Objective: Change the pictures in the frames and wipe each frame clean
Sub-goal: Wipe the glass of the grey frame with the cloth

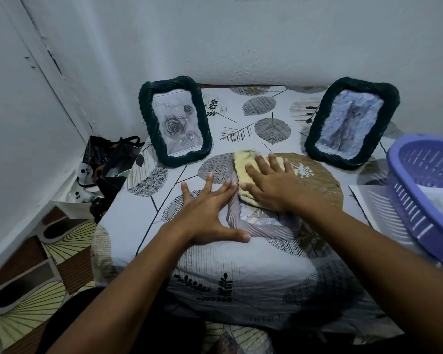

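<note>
A pale grey rope-edged frame [264,229] lies flat on the table's middle. My left hand [205,213] presses on its left side with fingers spread straight. My right hand [271,185] lies flat on a yellow cloth [243,162] that covers the frame's upper part. Two dark green rope-edged frames stand at the back: the left frame [175,123] shows a rose picture, the right frame [352,122] shows a blurry grey picture, perhaps a cat.
The table [215,272] wears a leaf-patterned cloth. A purple plastic basket [420,190] sits at the right edge on a sheet of paper [374,208]. Black bags [108,164] lie on the floor left of the table, by the wall.
</note>
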`<action>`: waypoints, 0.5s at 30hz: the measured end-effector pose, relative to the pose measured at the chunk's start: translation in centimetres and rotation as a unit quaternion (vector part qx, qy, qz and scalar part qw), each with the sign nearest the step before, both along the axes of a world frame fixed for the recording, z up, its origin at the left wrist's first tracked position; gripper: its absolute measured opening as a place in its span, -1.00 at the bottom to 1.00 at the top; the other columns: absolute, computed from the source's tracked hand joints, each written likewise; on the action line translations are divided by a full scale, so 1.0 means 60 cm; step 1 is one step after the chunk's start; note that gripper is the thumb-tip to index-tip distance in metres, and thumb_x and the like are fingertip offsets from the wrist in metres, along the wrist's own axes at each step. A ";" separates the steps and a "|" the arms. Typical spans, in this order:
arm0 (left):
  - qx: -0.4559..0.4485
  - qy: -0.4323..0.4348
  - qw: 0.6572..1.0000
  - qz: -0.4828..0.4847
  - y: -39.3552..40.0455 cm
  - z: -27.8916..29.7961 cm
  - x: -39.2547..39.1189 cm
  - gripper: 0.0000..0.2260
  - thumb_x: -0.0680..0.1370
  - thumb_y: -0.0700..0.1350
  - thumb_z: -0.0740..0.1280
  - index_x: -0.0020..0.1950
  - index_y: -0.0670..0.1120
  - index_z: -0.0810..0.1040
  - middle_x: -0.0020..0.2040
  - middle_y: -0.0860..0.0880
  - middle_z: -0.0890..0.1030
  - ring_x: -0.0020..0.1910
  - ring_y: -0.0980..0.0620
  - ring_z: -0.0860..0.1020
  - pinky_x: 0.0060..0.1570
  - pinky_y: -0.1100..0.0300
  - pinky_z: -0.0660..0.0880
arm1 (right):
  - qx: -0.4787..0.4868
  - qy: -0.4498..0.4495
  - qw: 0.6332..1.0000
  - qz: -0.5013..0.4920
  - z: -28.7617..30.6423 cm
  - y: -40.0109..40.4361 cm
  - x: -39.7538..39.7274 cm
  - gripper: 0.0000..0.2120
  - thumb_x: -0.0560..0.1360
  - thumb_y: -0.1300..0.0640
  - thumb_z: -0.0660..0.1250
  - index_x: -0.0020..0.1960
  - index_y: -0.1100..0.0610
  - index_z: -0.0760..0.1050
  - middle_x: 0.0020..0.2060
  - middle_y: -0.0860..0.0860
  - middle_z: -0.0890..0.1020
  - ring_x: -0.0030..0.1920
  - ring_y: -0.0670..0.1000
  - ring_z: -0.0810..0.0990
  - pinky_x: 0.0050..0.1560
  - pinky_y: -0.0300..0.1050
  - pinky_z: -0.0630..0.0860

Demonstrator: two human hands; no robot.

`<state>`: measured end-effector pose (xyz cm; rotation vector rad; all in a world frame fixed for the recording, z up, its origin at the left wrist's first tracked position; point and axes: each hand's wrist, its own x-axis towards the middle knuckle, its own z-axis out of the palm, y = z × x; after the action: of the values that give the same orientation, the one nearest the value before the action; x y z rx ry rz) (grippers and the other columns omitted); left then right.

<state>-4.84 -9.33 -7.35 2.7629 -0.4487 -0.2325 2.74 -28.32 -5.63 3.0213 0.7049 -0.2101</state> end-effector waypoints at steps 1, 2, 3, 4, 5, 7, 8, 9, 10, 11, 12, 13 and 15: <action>-0.001 0.000 1.000 0.000 0.000 0.000 0.000 0.07 0.21 0.57 0.21 0.57 0.16 -0.13 0.57 0.18 -0.11 0.50 0.08 -0.38 0.30 -0.39 -0.43 | -0.002 -0.003 1.000 0.004 0.000 0.002 0.001 -0.37 0.59 -0.28 -0.15 0.57 -0.01 -0.08 0.56 0.06 -0.16 0.53 0.18 -0.26 0.46 0.29 -0.24; -0.001 -0.001 1.000 0.000 0.000 0.000 0.001 0.07 0.21 0.57 0.22 0.57 0.15 -0.14 0.57 0.18 -0.11 0.50 0.08 -0.38 0.30 -0.40 -0.42 | -0.003 -0.002 1.000 0.009 0.000 0.003 0.001 -0.39 0.59 -0.27 -0.15 0.57 -0.03 -0.09 0.56 0.05 -0.17 0.53 0.18 -0.26 0.46 0.30 -0.24; -0.001 -0.001 1.000 -0.001 0.000 0.000 0.001 0.08 0.22 0.57 0.22 0.57 0.15 -0.14 0.57 0.18 -0.11 0.50 0.08 -0.38 0.30 -0.40 -0.42 | -0.003 0.001 1.000 0.015 0.000 0.003 -0.001 -0.40 0.60 -0.26 -0.15 0.57 -0.06 -0.09 0.56 0.04 -0.17 0.53 0.18 -0.25 0.45 0.31 -0.25; 0.000 -0.002 1.000 -0.001 0.000 0.001 0.001 0.08 0.21 0.57 0.21 0.57 0.14 -0.14 0.56 0.18 -0.11 0.50 0.07 -0.39 0.30 -0.40 -0.42 | -0.002 0.004 1.000 0.019 0.000 0.003 -0.003 -0.41 0.60 -0.26 -0.15 0.56 -0.07 -0.10 0.56 0.04 -0.16 0.53 0.18 -0.24 0.45 0.32 -0.24; 0.002 -0.002 1.000 -0.001 -0.001 0.001 0.001 0.09 0.21 0.58 0.21 0.57 0.13 -0.14 0.56 0.18 -0.11 0.49 0.07 -0.39 0.30 -0.40 -0.43 | 0.000 0.007 1.000 0.021 0.000 0.003 -0.006 -0.41 0.60 -0.25 -0.15 0.56 -0.08 -0.09 0.56 0.04 -0.16 0.54 0.18 -0.22 0.45 0.32 -0.24; 0.006 -0.005 1.000 0.001 -0.001 0.000 0.001 0.09 0.20 0.58 0.19 0.57 0.13 -0.14 0.56 0.18 -0.11 0.49 0.07 -0.39 0.29 -0.40 -0.43 | 0.006 0.015 1.000 0.020 0.002 0.003 -0.014 -0.40 0.60 -0.26 -0.13 0.57 -0.06 -0.08 0.56 0.03 -0.15 0.54 0.18 -0.21 0.45 0.32 -0.24; 0.005 -0.005 1.000 0.001 -0.001 0.000 0.000 0.10 0.19 0.59 0.19 0.57 0.13 -0.14 0.56 0.18 -0.11 0.49 0.07 -0.39 0.29 -0.40 -0.43 | 0.009 0.019 1.000 0.019 0.003 0.003 -0.020 -0.39 0.60 -0.26 -0.12 0.57 -0.04 -0.07 0.56 0.03 -0.14 0.54 0.17 -0.22 0.45 0.32 -0.24; 0.002 -0.005 1.000 0.002 -0.002 -0.001 0.000 0.10 0.19 0.59 0.18 0.57 0.13 -0.13 0.57 0.18 -0.10 0.49 0.07 -0.39 0.30 -0.40 -0.42 | 0.010 0.022 1.000 0.018 0.003 0.004 -0.026 -0.39 0.59 -0.26 -0.11 0.57 -0.03 -0.07 0.56 0.03 -0.14 0.54 0.17 -0.21 0.45 0.32 -0.24; -0.001 -0.005 1.000 0.003 -0.002 -0.002 0.000 0.11 0.18 0.60 0.18 0.57 0.13 -0.12 0.57 0.18 -0.10 0.50 0.07 -0.39 0.30 -0.40 -0.42 | 0.011 0.023 1.000 0.017 0.003 0.005 -0.032 -0.38 0.59 -0.27 -0.11 0.57 -0.02 -0.07 0.56 0.03 -0.14 0.54 0.16 -0.21 0.45 0.31 -0.25; -0.004 -0.006 1.000 0.004 -0.002 -0.002 0.000 0.11 0.17 0.61 0.17 0.57 0.13 -0.11 0.57 0.19 -0.10 0.50 0.08 -0.39 0.30 -0.40 -0.42 | 0.012 0.024 1.000 0.017 0.003 0.005 -0.038 -0.37 0.59 -0.27 -0.11 0.57 -0.01 -0.07 0.56 0.03 -0.13 0.54 0.16 -0.21 0.45 0.31 -0.25; -0.006 -0.006 1.000 0.005 -0.002 -0.002 0.001 0.12 0.16 0.61 0.17 0.57 0.12 -0.11 0.57 0.19 -0.10 0.50 0.08 -0.39 0.30 -0.40 -0.42 | 0.012 0.025 0.999 0.017 0.003 0.005 -0.042 -0.37 0.59 -0.27 -0.11 0.57 -0.01 -0.08 0.56 0.03 -0.13 0.54 0.16 -0.21 0.45 0.30 -0.26; -0.007 -0.006 1.000 0.005 -0.002 -0.003 0.001 0.12 0.16 0.61 0.17 0.58 0.12 -0.11 0.57 0.19 -0.10 0.50 0.08 -0.39 0.30 -0.40 -0.42 | 0.012 0.027 0.999 0.016 0.003 0.004 -0.046 -0.36 0.58 -0.28 -0.11 0.57 -0.01 -0.08 0.56 0.03 -0.13 0.54 0.16 -0.21 0.45 0.30 -0.26; -0.005 -0.007 1.000 0.004 -0.002 -0.002 0.001 0.13 0.16 0.61 0.16 0.58 0.12 -0.10 0.57 0.19 -0.09 0.50 0.08 -0.38 0.30 -0.41 -0.42 | 0.011 0.036 0.999 0.017 0.005 0.002 -0.053 -0.36 0.58 -0.28 -0.10 0.57 -0.02 -0.09 0.56 0.04 -0.14 0.54 0.16 -0.22 0.46 0.29 -0.27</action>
<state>-4.77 -9.42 -7.47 2.7571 -0.4405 -0.2073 -0.46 -28.21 -5.35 3.0328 0.7684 -0.3149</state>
